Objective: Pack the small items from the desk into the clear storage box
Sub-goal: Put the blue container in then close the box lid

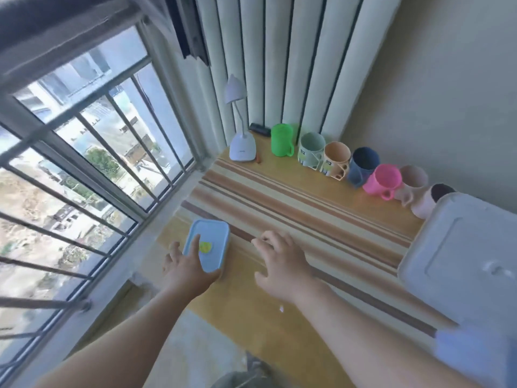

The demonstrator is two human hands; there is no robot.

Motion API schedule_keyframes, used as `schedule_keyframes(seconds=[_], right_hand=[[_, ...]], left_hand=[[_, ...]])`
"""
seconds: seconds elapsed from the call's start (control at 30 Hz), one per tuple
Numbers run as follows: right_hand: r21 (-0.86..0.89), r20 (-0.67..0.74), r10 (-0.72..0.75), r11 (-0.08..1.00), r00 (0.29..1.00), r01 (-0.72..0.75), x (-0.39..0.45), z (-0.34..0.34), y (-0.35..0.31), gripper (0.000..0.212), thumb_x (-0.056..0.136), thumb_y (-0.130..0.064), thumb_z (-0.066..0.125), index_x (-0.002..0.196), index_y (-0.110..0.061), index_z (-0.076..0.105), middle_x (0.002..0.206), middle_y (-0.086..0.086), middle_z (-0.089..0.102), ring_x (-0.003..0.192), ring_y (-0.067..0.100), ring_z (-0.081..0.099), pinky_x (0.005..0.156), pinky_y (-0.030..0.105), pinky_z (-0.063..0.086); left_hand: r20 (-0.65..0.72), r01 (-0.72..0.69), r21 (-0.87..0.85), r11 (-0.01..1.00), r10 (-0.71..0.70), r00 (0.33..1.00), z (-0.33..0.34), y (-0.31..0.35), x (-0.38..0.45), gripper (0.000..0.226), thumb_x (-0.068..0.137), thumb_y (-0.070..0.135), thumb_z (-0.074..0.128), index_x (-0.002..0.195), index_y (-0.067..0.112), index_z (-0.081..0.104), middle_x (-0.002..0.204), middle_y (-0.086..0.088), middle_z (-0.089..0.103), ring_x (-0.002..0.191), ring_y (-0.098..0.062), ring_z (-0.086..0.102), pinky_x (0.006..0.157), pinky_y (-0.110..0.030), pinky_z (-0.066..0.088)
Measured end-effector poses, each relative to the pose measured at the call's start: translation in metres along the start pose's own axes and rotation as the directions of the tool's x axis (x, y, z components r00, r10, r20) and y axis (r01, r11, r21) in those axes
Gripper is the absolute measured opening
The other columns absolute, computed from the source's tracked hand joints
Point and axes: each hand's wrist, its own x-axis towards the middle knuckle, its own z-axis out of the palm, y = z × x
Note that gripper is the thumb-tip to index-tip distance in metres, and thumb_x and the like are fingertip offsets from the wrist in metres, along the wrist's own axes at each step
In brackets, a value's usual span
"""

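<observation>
Left hand (188,264) rests on the blue-lidded box (208,249) (fingers straight, thumb at its near edge); right hand (282,259) hovers over the bench (307,197), fingers spread.

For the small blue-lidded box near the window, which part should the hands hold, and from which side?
Probably hold the blue-lidded box by its two long sides, coming from above. It lies flat on the desk, and its lid is broad and smooth, offering no handle. The left hand already touches its near end.
</observation>
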Motion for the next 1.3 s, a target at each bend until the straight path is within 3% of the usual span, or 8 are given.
schedule_keyframes(seconds=[0.27,0.4,0.47,0.57,0.67,0.9,1.1,1.3], right_hand=[[-0.023,0.172,0.08,0.997,0.982,-0.078,0.052,0.025,-0.006,0.061,0.093,-0.038,0.062,0.148,-0.029,0.037,0.155,-0.002,0.028,0.145,0.027,0.025,0.116,0.046,0.034],[-0.036,0.224,0.142,0.99,0.964,-0.137,0.054,0.027,0.014,0.071,0.094,-0.032,0.065,0.155,-0.032,0.029,0.161,-0.001,0.02,0.149,0.028,0.021,0.118,0.046,0.033],[-0.063,0.269,0.178,0.984,0.946,-0.167,0.052,0.031,0.027,0.086,0.092,-0.033,0.069,0.161,-0.036,0.018,0.166,-0.001,0.009,0.152,0.03,0.016,0.12,0.046,0.032],[-0.135,0.343,0.211,0.975,0.915,-0.175,0.044,0.044,0.044,0.115,0.082,-0.042,0.079,0.163,-0.041,-0.002,0.168,0.0,-0.011,0.152,0.034,0.008,0.119,0.048,0.033],[-0.145,0.409,0.193,0.979,0.892,-0.145,0.031,0.057,0.049,0.132,0.076,-0.04,0.084,0.16,-0.045,-0.017,0.168,-0.005,-0.022,0.151,0.033,0.006,0.119,0.051,0.033],[-0.043,0.356,0.189,0.982,0.915,-0.187,0.025,0.069,0.05,0.136,0.072,-0.03,0.086,0.16,-0.049,-0.016,0.171,-0.007,-0.015,0.154,0.03,0.019,0.115,0.046,0.039],[0.022,0.288,0.225,0.97,0.931,-0.241,-0.009,0.032,0.073,0.137,0.073,-0.038,0.087,0.159,-0.052,-0.017,0.172,-0.011,-0.014,0.154,0.026,0.016,0.11,0.045,0.045],[0.137,0.005,0.366,0.922,0.931,-0.363,-0.128,-0.05,0.137,0.136,0.066,-0.052,0.087,0.159,-0.052,-0.013,0.165,-0.02,-0.008,0.153,0.023,0.02,0.114,0.042,0.043]], left_hand=[[0.128,0.12,-0.039,0.992,-0.114,0.985,0.038,0.018,0.041,0.125,0.069,0.071,0.068,0.152,0.047,-0.022,0.161,-0.022,-0.011,0.15,-0.042,0.006,0.118,-0.054,0.024],[0.085,-0.155,0.048,0.987,0.15,0.985,0.043,0.022,0.045,0.119,0.064,0.059,0.07,0.153,0.05,-0.008,0.157,-0.016,-0.004,0.145,-0.042,0.013,0.113,-0.055,0.028],[0.129,-0.416,0.139,0.899,0.4,0.908,0.043,0.024,0.048,0.118,0.06,0.055,0.069,0.152,0.054,-0.004,0.157,-0.011,0.003,0.144,-0.04,0.017,0.114,-0.052,0.029],[0.227,-0.739,0.209,0.64,0.704,0.673,0.047,0.03,0.049,0.118,0.055,0.048,0.067,0.155,0.051,0.004,0.158,-0.01,0.014,0.146,-0.039,0.017,0.119,-0.053,0.022],[0.262,-0.853,0.267,0.45,0.818,0.513,0.055,0.034,0.045,0.118,0.055,0.043,0.068,0.159,0.044,0.011,0.156,-0.013,0.023,0.147,-0.042,0.018,0.121,-0.057,0.021],[0.237,-0.669,0.08,0.739,0.637,0.733,0.059,0.026,0.026,0.118,0.064,0.038,0.071,0.154,0.056,-0.003,0.155,-0.002,0.008,0.135,-0.035,0.023,0.103,-0.048,0.048],[0.155,-0.727,0.071,0.683,0.713,0.684,0.031,0.066,0.0,0.111,0.058,0.04,0.072,0.153,0.055,0.015,0.151,0.0,0.015,0.121,-0.032,0.031,0.09,-0.046,0.054],[0.051,-0.865,0.019,0.501,0.864,0.501,-0.009,0.19,-0.077,0.109,0.059,0.035,0.072,0.153,0.055,0.018,0.153,-0.001,0.014,0.128,-0.032,0.032,0.091,-0.046,0.051]])
